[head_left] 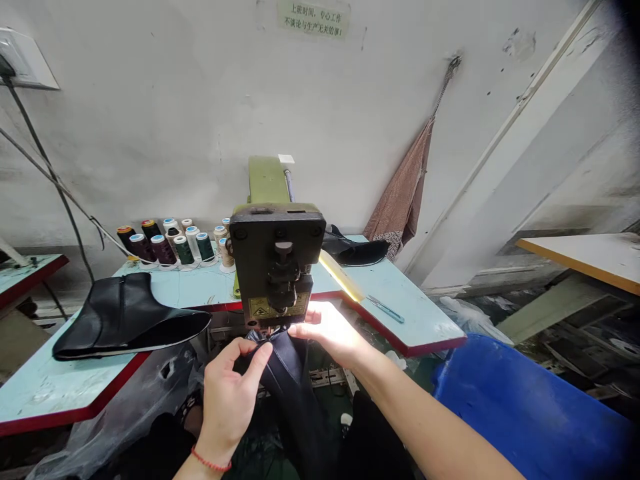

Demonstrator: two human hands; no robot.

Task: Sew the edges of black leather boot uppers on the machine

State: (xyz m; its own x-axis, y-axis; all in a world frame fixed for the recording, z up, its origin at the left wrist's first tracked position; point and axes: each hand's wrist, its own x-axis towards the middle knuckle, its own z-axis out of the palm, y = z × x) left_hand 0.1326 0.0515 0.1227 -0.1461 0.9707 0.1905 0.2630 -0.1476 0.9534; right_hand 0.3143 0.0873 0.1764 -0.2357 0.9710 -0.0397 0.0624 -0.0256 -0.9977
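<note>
A black leather piece (pixel 290 373) hangs down from under the head of a green and black sewing machine (pixel 277 263). My left hand (pixel 234 387) pinches its left edge just below the needle, thumb and fingers closed on the leather. From the right, my right hand (pixel 330 330) presses on the piece's top edge, brightly lit by the machine lamp, fingers curled onto it.
A stack of black leather uppers (pixel 125 317) lies on the light blue table (pixel 50 387) at left. Several thread spools (pixel 170 243) stand at the back. More black pieces (pixel 357 250) and a small tool (pixel 385 309) lie at right. A blue bin (pixel 525 407) stands lower right.
</note>
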